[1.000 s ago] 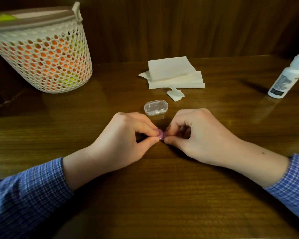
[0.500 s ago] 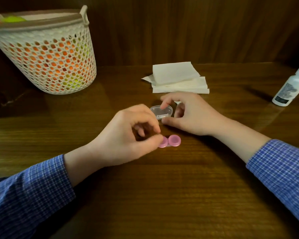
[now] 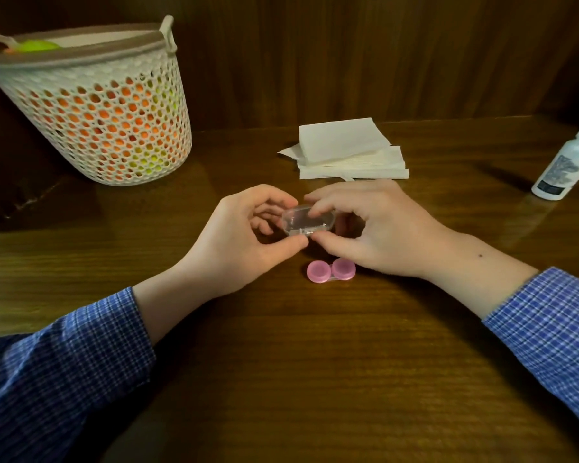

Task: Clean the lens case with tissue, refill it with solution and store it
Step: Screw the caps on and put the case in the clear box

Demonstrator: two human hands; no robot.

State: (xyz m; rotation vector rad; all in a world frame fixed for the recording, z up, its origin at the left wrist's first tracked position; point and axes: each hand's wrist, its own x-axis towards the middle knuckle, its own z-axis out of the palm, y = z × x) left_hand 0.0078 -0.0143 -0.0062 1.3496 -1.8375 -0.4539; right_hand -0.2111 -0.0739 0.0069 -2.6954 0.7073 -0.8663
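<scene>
Head view: left hand [image 3: 244, 238] and right hand [image 3: 365, 228] are pinching a clear box [image 3: 308, 220], probably opening it for storing the pink lens case [image 3: 331, 270] lying just below.

Blue checked shirt sleeves [image 3: 64, 355] (long, buttoned cuffs unseen) on both arms.

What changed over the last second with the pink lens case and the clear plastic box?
Both hands let go of the pink twin-cup lens case, which now lies capped on the wooden table. The left hand and right hand moved forward and together took hold of the small clear plastic box. The white tissue stack, white solution bottle and mesh basket stayed put.
</scene>
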